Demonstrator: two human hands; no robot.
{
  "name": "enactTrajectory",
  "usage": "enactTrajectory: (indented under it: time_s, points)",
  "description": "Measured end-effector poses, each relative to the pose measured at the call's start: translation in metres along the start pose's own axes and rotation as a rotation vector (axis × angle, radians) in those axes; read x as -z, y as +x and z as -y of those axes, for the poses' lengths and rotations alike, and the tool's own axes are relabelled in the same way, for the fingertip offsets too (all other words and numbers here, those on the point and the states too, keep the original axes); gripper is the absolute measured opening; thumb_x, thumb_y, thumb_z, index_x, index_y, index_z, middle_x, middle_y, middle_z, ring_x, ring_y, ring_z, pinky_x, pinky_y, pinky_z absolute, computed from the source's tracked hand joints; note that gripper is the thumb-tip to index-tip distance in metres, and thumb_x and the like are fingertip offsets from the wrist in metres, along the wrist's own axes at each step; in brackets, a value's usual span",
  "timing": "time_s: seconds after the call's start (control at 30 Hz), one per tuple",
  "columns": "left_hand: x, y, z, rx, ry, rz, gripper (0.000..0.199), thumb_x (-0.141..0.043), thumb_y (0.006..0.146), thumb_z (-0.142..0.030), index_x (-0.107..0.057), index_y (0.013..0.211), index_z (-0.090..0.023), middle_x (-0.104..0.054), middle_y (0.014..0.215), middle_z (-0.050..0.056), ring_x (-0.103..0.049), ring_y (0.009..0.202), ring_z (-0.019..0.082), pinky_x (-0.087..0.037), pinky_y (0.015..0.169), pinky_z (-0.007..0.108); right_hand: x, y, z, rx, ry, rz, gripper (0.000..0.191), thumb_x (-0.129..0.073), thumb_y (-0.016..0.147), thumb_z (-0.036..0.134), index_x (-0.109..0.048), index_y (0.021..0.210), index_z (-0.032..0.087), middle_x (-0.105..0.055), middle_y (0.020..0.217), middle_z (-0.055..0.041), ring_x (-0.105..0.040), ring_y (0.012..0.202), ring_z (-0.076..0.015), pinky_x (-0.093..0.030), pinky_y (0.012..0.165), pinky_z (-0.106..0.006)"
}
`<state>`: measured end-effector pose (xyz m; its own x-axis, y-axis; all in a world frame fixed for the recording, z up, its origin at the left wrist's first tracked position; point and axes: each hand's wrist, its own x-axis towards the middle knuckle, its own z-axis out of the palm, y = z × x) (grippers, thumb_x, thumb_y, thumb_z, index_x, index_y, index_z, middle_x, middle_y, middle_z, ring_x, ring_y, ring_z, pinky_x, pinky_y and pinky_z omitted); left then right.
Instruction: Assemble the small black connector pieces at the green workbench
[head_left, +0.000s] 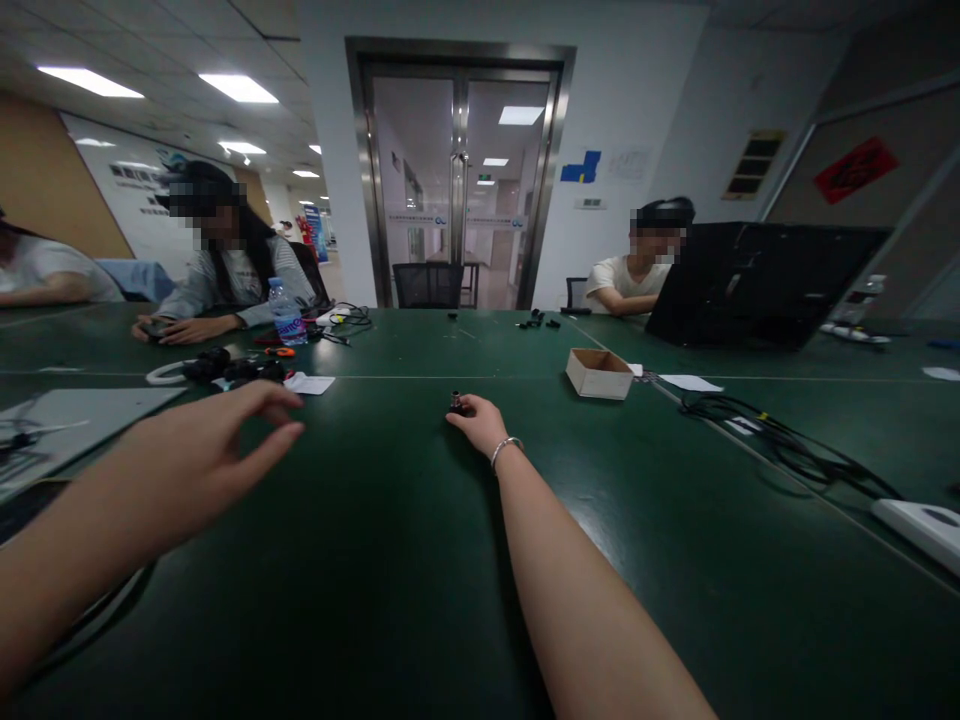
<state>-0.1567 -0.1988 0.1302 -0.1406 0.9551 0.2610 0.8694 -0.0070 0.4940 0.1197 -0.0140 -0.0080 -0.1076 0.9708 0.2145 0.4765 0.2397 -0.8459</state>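
My right hand (482,425), with a bracelet on its wrist, reaches forward to the middle of the green table (352,560). Its thumb and fingers close round a small dark part with a shiny cylindrical top (455,401), which stands upright at the tabletop. The fingers hide much of it, and its exact kind is not clear. On the left my left hand (206,450) hovers above the table, holding nothing, its thumb apart from its bent fingers. Just beyond it lie a bundle of black items (236,370) and a white paper (311,384).
An open cardboard box (600,376) stands right of centre. Black cables (787,445) and a white power strip (919,525) lie at the right, before a large black monitor (757,280). A water bottle (286,315) and several small black pieces (535,319) are farther back. Other people sit opposite.
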Motion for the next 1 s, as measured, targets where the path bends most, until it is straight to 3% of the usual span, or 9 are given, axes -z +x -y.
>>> enactTrajectory:
  time_s: [0.07,0.17,0.23,0.3,0.43,0.57,0.67,0.77,1.0]
  points:
    - [-0.024,0.028,-0.035,-0.214,0.132,0.013,0.034,-0.063,0.075,-0.046,-0.063,0.101,-0.024,-0.064,0.091,-0.005,-0.056,0.079,0.017,-0.038,0.074,0.026,0.000,0.001,-0.001,0.007,-0.029,0.001,0.024,-0.072,0.073,0.026,-0.069,0.097,0.020,-0.066,0.091,-0.0030,-0.060,0.083,-0.0182,-0.046,0.075,-0.031]
    - [-0.086,0.074,-0.073,-0.325,-0.012,0.042,0.035,-0.066,0.074,-0.036,-0.063,0.106,-0.024,-0.063,0.102,0.003,-0.059,0.082,0.020,-0.040,0.074,0.027,0.000,0.003,-0.003,0.030,-0.068,-0.009,0.025,-0.072,0.074,0.027,-0.069,0.097,0.020,-0.066,0.086,-0.0023,-0.059,0.078,-0.0178,-0.045,0.072,-0.030]
    - [-0.132,0.100,-0.082,-0.292,-0.141,0.079,0.044,-0.070,0.071,-0.033,-0.061,0.113,-0.025,-0.061,0.108,0.008,-0.060,0.088,0.023,-0.042,0.078,0.029,-0.001,0.005,-0.005,0.053,-0.090,-0.021,0.024,-0.072,0.073,0.026,-0.070,0.096,0.020,-0.064,0.082,-0.0017,-0.058,0.076,-0.0175,-0.044,0.071,-0.029]
    - [-0.173,0.119,-0.082,-0.201,-0.287,0.106,0.045,-0.073,0.068,-0.032,-0.063,0.111,-0.024,-0.062,0.101,0.009,-0.060,0.090,0.025,-0.043,0.080,0.030,-0.001,0.006,-0.006,0.068,-0.120,-0.033,0.024,-0.072,0.072,0.024,-0.070,0.095,0.019,-0.063,0.079,-0.0019,-0.057,0.074,-0.0176,-0.044,0.070,-0.028]
    - [-0.227,0.131,-0.067,-0.028,-0.582,0.093,0.011,-0.061,0.079,-0.024,-0.065,0.087,-0.020,-0.064,0.081,0.005,-0.060,0.069,0.017,-0.045,0.069,0.027,-0.001,0.009,-0.008,0.095,-0.180,-0.079,0.024,-0.073,0.071,0.023,-0.072,0.094,0.018,-0.061,0.081,-0.0037,-0.055,0.074,-0.0178,-0.044,0.070,-0.029]
    - [-0.245,0.128,-0.054,0.038,-0.851,0.086,0.010,-0.057,0.082,-0.023,-0.064,0.080,-0.016,-0.064,0.075,0.003,-0.058,0.061,0.012,-0.045,0.062,0.024,-0.001,0.012,-0.010,0.063,-0.024,-0.073,0.027,-0.075,0.067,0.016,-0.072,0.094,0.017,-0.061,0.079,-0.0021,-0.055,0.067,-0.0139,-0.046,0.065,-0.027]
    - [-0.244,0.128,-0.051,0.015,-0.940,0.094,0.011,-0.060,0.080,-0.023,-0.065,0.082,-0.014,-0.065,0.074,0.004,-0.059,0.063,0.012,-0.046,0.062,0.023,0.003,0.013,-0.012,0.003,0.260,0.013,0.030,-0.071,0.068,0.008,-0.069,0.097,0.015,-0.060,0.070,0.0013,-0.055,0.055,-0.0097,-0.047,0.058,-0.023]
    - [-0.242,0.128,-0.053,0.024,-0.973,0.093,0.010,-0.061,0.078,-0.022,-0.066,0.081,-0.014,-0.066,0.076,0.005,-0.060,0.066,0.013,-0.048,0.064,0.024,0.009,0.014,-0.012,-0.067,0.506,0.039,0.022,-0.065,0.074,0.006,-0.069,0.093,0.014,-0.062,0.068,0.0006,-0.057,0.053,-0.0084,-0.049,0.055,-0.020]
    - [-0.241,0.130,-0.053,0.107,-1.096,0.125,0.015,-0.054,0.082,-0.014,-0.068,0.088,-0.012,-0.068,0.090,0.009,-0.063,0.074,0.012,-0.052,0.072,0.024,0.013,0.014,-0.011,-0.135,0.728,-0.031,0.019,-0.062,0.076,0.002,-0.066,0.090,0.014,-0.064,0.071,-0.0009,-0.060,0.053,-0.0080,-0.051,0.050,-0.016]
